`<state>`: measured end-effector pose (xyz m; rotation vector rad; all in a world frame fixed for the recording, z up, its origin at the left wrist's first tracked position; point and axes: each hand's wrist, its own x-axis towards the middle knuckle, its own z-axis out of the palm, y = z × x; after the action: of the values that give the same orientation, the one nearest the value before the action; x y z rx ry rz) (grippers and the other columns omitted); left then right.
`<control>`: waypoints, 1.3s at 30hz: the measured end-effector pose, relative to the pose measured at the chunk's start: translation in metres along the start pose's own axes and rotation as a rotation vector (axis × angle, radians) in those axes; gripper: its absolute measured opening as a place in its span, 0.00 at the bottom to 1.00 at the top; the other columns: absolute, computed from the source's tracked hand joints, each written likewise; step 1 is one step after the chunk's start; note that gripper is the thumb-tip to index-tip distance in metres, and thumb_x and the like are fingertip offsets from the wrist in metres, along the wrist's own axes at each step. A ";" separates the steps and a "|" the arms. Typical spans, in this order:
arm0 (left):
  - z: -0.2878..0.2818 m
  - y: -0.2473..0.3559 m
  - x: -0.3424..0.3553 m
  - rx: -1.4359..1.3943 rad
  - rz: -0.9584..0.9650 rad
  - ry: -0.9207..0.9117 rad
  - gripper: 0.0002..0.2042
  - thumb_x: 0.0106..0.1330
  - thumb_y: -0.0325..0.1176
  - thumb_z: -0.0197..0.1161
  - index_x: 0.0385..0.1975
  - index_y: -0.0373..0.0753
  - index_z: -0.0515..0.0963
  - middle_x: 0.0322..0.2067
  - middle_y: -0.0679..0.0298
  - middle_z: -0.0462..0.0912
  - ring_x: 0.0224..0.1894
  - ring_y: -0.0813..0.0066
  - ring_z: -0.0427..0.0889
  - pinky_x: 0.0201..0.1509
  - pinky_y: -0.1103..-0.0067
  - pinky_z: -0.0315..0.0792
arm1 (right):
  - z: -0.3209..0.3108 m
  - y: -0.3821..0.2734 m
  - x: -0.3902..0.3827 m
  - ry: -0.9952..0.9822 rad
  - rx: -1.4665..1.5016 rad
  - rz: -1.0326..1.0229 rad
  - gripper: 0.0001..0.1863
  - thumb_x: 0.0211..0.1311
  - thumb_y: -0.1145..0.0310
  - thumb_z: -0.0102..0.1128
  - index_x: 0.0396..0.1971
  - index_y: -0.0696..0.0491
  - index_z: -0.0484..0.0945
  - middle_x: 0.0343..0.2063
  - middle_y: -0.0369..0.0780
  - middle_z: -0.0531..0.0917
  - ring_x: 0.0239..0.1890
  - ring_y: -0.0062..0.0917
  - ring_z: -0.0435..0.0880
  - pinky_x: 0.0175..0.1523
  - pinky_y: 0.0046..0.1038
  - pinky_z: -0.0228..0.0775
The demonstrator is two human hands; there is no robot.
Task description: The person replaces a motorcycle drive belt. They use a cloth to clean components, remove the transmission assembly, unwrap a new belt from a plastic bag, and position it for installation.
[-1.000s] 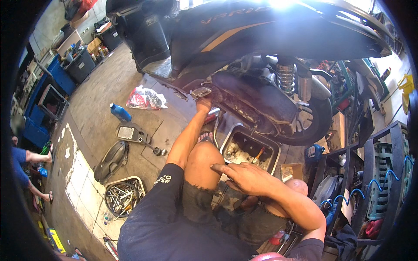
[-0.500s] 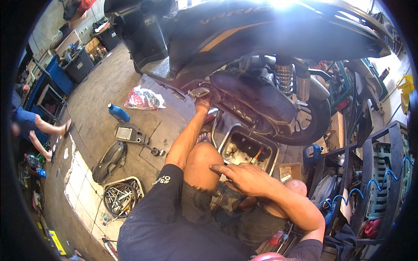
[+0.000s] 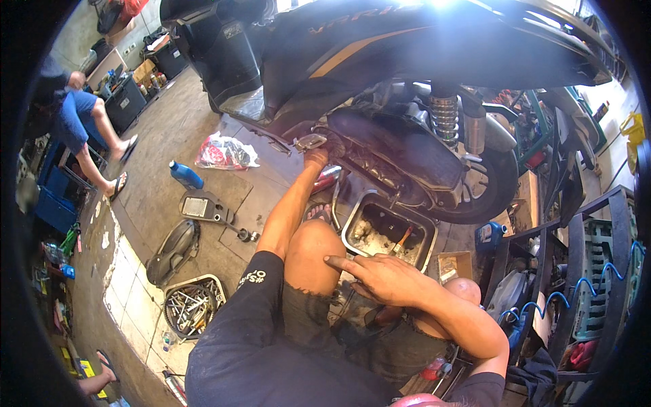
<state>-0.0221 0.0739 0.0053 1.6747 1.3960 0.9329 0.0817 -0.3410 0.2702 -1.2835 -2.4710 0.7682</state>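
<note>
My left arm stretches forward to the underside of a dark scooter [image 3: 393, 152]. There my left hand [image 3: 316, 159] is at the front of the engine casing, right by a metal footpeg [image 3: 310, 141]; its fingers are hidden among the parts. My right hand [image 3: 383, 277] lies across my lap, its index finger stretched out against my bent left knee [image 3: 315, 251]. Nothing shows in that hand. Under the engine, a drain pan [image 3: 432, 252] holds murky residue and a brush [image 3: 404, 237] with an orange-brown handle.
To the left lie a blue bottle [image 3: 185, 175], a removed cover with an air duct [image 3: 203, 207], a black cover [image 3: 173, 252] and a tray of tools [image 3: 220, 292]. A plastic bag [image 3: 227, 152] sits ahead. A metal rack [image 3: 576, 271] stands right. Another person [image 3: 85, 129] walks at far left.
The person at far left has stepped further into view. Another foot has appeared at the lower left. Both my hands stay nearly where they were.
</note>
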 end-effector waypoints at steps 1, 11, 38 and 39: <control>-0.001 -0.002 -0.002 0.006 0.009 -0.010 0.30 0.71 0.58 0.49 0.59 0.39 0.76 0.58 0.51 0.79 0.60 0.52 0.78 0.63 0.64 0.72 | -0.003 -0.002 0.001 -0.001 0.001 -0.001 0.36 0.67 0.68 0.54 0.74 0.39 0.56 0.32 0.47 0.80 0.34 0.49 0.82 0.42 0.49 0.74; 0.002 -0.011 -0.023 0.059 0.070 -0.098 0.31 0.73 0.59 0.45 0.62 0.38 0.73 0.61 0.51 0.76 0.63 0.52 0.76 0.65 0.64 0.70 | -0.004 -0.002 0.000 -0.109 -0.012 0.104 0.32 0.69 0.65 0.57 0.72 0.41 0.59 0.39 0.48 0.82 0.42 0.49 0.82 0.48 0.47 0.74; 0.036 -0.077 0.027 0.743 0.096 0.112 0.19 0.71 0.46 0.48 0.47 0.41 0.82 0.43 0.52 0.87 0.44 0.50 0.87 0.48 0.61 0.78 | -0.008 -0.008 0.010 -0.129 0.010 -0.009 0.36 0.69 0.67 0.54 0.75 0.41 0.54 0.40 0.50 0.82 0.39 0.51 0.82 0.46 0.49 0.74; 0.043 -0.080 0.027 0.855 0.127 0.127 0.17 0.69 0.43 0.50 0.45 0.42 0.82 0.41 0.53 0.88 0.41 0.51 0.87 0.45 0.60 0.79 | -0.011 -0.011 0.010 -0.195 0.036 0.034 0.35 0.69 0.66 0.56 0.74 0.43 0.55 0.46 0.51 0.83 0.45 0.52 0.82 0.50 0.49 0.73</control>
<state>-0.0154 0.1067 -0.0839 2.3663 1.9568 0.5229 0.0733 -0.3345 0.2852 -1.2977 -2.5770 0.9852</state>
